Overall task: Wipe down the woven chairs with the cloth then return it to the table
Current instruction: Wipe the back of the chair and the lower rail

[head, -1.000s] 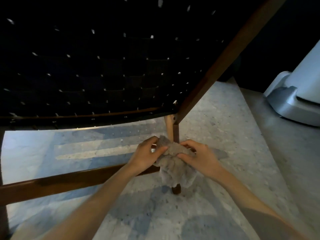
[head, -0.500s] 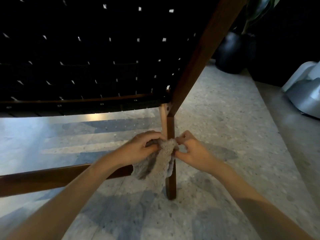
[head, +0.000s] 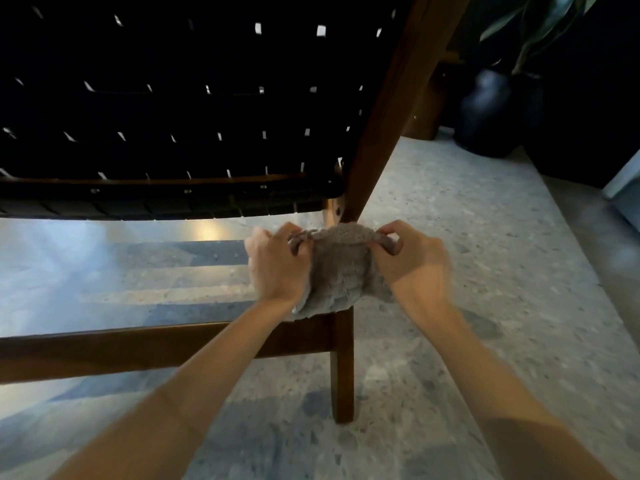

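1. Far left, low: wooden crossbar of the chair, horizontal, just above the speckled floor; pale light bands on the floor behind it
2. Upper left: woven chair, black straps, small bright gaps in the weave, seen from low down
3. Left hand, centre: fingers curled tight, clamped on the cloth's upper left edge, forearm crossing over the crossbar
4. Cloth: grey-brown, fluffy, pulled taut along its top between both hands, rest hanging bunched; it covers the upper part of the wooden leg, just under the seat corner; wrapped round the leg or only laid against it, cannot tell
5. Right hand: thumb and forefinger pinching the cloth's upper right corner, other fingers curled
6. Slanted frame post, brown wood, rising up and right from the seat corner above the cloth
7. Right background: dark round vase on the floor, plant leaves above it
8. Far right edge: pale object, cropped, blurred
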`<state>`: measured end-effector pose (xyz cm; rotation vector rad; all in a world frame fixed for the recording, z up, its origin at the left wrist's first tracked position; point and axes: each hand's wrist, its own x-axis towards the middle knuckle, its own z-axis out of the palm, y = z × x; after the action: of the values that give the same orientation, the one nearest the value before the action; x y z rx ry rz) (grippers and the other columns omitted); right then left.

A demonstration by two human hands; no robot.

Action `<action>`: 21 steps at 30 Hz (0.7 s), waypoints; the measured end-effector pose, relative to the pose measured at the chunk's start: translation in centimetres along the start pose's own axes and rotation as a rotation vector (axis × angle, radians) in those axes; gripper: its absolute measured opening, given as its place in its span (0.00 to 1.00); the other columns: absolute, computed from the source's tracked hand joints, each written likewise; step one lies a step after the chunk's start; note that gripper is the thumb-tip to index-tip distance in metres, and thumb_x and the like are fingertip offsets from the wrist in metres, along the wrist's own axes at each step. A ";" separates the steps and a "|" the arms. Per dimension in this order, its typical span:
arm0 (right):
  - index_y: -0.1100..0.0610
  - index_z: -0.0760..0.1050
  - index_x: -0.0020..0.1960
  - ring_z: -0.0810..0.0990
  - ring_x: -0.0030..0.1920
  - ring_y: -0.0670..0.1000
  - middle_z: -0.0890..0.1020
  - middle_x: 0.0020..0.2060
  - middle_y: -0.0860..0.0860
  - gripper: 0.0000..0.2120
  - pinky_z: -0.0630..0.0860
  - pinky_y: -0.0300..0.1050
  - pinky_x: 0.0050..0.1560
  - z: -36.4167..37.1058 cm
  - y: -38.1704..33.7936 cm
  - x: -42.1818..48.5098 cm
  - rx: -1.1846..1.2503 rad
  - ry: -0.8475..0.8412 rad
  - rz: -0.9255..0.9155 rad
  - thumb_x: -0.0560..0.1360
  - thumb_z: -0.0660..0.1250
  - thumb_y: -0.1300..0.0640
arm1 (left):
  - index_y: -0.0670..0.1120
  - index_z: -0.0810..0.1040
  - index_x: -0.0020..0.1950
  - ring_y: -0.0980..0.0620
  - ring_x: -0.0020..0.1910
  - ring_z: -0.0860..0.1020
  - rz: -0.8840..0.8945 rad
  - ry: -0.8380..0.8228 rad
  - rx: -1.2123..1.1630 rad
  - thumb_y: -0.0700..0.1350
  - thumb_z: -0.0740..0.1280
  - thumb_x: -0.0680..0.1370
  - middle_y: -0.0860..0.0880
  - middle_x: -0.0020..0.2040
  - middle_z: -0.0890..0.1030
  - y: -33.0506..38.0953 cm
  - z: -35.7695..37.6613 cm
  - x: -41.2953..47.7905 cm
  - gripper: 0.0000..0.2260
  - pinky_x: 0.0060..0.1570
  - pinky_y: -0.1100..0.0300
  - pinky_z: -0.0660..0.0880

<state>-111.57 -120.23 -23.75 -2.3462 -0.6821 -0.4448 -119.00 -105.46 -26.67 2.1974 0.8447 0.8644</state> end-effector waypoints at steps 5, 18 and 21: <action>0.54 0.78 0.56 0.75 0.35 0.40 0.80 0.39 0.43 0.08 0.71 0.28 0.35 2.5 0.7 1.4 0.238 0.021 0.135 0.77 0.66 0.58 | 0.45 0.76 0.56 0.57 0.42 0.75 -0.167 0.092 -0.227 0.47 0.64 0.79 0.53 0.43 0.77 2.2 2.9 0.8 0.08 0.39 0.67 0.69; 0.51 0.62 0.74 0.75 0.62 0.47 0.75 0.63 0.50 0.25 0.74 0.44 0.62 6.5 0.4 1.4 1.041 -0.365 0.210 0.80 0.55 0.66 | 0.46 0.55 0.77 0.52 0.73 0.63 -0.038 -0.421 -0.721 0.44 0.51 0.84 0.47 0.74 0.63 2.0 3.9 1.4 0.21 0.71 0.52 0.63; 0.51 0.65 0.72 0.75 0.58 0.44 0.77 0.58 0.47 0.21 0.72 0.37 0.55 7.0 0.7 0.6 0.904 -0.344 0.237 0.80 0.57 0.62 | 0.47 0.54 0.77 0.50 0.75 0.58 -0.062 -0.442 -0.720 0.43 0.53 0.83 0.45 0.76 0.59 1.1 4.6 0.3 0.22 0.73 0.47 0.59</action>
<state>-109.75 -115.80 -28.95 -1.5980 -0.5766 0.3368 -115.01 -107.29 -28.51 1.6128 0.3077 0.5051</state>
